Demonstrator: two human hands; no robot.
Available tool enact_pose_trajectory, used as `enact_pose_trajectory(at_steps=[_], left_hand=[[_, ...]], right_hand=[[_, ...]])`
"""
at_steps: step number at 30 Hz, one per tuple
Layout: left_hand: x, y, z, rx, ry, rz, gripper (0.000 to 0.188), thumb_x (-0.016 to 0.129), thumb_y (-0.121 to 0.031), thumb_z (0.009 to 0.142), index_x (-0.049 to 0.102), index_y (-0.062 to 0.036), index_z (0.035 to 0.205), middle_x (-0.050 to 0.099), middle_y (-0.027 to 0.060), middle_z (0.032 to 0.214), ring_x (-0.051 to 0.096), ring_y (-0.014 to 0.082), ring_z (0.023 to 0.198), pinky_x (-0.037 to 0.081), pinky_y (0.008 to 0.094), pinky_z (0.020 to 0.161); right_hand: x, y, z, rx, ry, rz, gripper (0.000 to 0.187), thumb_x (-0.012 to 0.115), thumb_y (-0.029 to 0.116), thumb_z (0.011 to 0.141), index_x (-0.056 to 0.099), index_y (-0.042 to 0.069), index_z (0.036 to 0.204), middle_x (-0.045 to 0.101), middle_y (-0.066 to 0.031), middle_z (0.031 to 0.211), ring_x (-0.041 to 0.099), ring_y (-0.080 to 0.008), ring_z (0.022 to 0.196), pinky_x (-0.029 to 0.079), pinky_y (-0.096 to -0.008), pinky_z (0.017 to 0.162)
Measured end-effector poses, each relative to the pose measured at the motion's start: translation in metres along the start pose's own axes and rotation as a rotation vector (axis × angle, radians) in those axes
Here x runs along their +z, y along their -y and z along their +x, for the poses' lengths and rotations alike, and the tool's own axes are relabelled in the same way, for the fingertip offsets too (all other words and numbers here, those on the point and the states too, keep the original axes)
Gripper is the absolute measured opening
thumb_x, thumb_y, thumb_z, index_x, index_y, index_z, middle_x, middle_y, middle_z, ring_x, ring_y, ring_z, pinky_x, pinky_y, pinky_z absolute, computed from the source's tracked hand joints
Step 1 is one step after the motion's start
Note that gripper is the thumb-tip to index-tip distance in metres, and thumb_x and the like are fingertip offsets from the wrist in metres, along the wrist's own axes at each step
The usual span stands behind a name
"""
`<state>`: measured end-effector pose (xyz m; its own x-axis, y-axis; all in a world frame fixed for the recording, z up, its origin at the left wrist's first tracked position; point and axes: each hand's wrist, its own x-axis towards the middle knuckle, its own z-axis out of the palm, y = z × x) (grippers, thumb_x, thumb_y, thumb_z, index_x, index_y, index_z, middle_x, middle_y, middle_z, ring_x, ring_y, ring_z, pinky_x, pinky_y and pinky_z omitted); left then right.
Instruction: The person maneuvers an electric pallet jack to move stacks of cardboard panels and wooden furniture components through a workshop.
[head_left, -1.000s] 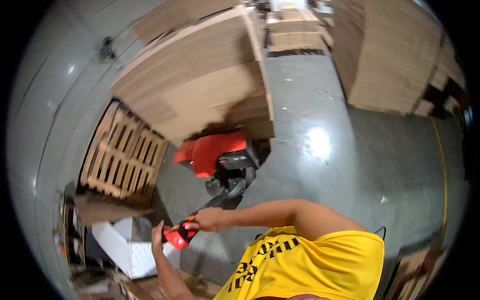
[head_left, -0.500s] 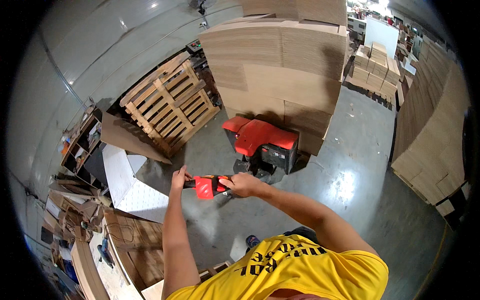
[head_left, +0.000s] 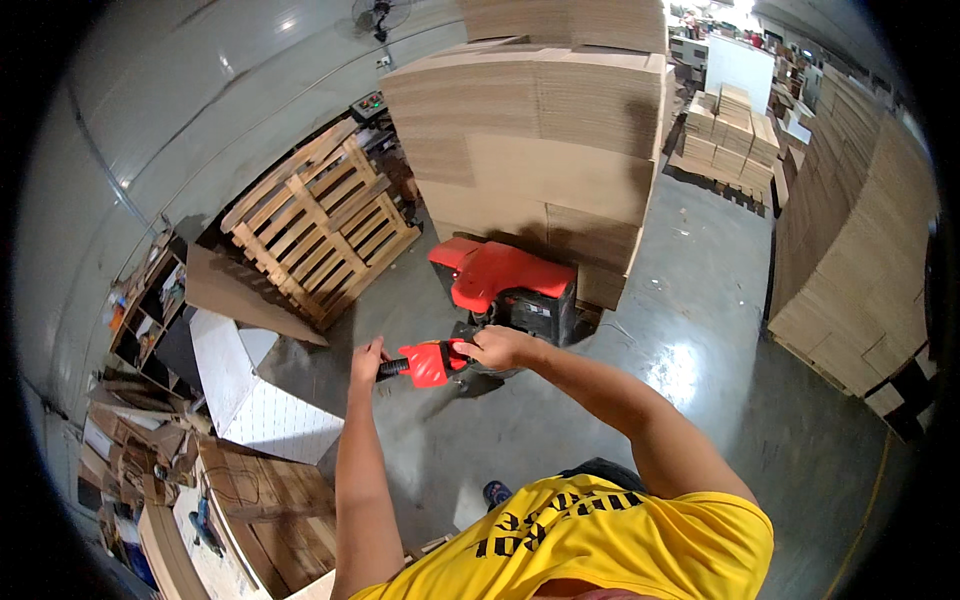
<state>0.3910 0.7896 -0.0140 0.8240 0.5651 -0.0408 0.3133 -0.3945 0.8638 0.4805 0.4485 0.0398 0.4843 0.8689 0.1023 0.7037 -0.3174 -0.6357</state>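
An electric pallet truck with a red cover (head_left: 500,272) and black body stands before me, against a tall stack of brown cardboard sheets (head_left: 560,160). Its control handle (head_left: 427,366), red with black grips, reaches back toward me. At the left end of the handle, my left hand (head_left: 367,362) is closed around the tip of the black grip, some fingers out of sight. My right hand (head_left: 500,348) wraps the opposite end, with its thumb near the red middle part. The truck's forks do not show.
Wooden pallets (head_left: 320,230) lean by the left wall, near a brown board (head_left: 245,292) and white panels (head_left: 270,405). A workbench with wooden boards (head_left: 265,500) is close on my left. Another tall cardboard stack (head_left: 850,240) stands right; bundled boards (head_left: 735,140) sit farther back.
The handle has swung a little to the right relative to the truck, both hands moving with it. Surroundings have shifted slightly left in view. Both hands keep their hold.
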Motion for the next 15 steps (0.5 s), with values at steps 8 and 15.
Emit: enact_pose_trajectory(at_steps=[8, 15], left_hand=[[0.021, 0.014, 0.019, 0.023, -0.089, -0.019, 0.056, 0.054, -0.044, 0.092, 0.064, 0.0045, 0.067, 0.059, 0.0091, 0.062, 0.054, 0.0205, 0.062, 0.043, 0.0368, 0.065], [0.034, 0.003, 0.016, 0.091, -0.199, -0.013, 0.063, 0.049, -0.05, 0.096, 0.066, 0.0035, 0.068, 0.061, 0.0092, 0.065, 0.054, 0.0227, 0.067, 0.045, 0.0373, 0.073]], right_hand=[[-0.015, -0.037, 0.006, -0.004, -0.022, -0.004, 0.072, 0.037, 0.057, 0.1, 0.069, -0.005, 0.084, 0.065, -0.0305, 0.086, 0.062, -0.0475, 0.089, 0.047, -0.0517, 0.08], [-0.009, -0.05, 0.016, -0.094, -0.156, -0.08, 0.075, 0.035, 0.059, 0.099, 0.07, -0.005, 0.084, 0.067, -0.0284, 0.087, 0.063, -0.047, 0.089, 0.049, -0.0515, 0.082]])
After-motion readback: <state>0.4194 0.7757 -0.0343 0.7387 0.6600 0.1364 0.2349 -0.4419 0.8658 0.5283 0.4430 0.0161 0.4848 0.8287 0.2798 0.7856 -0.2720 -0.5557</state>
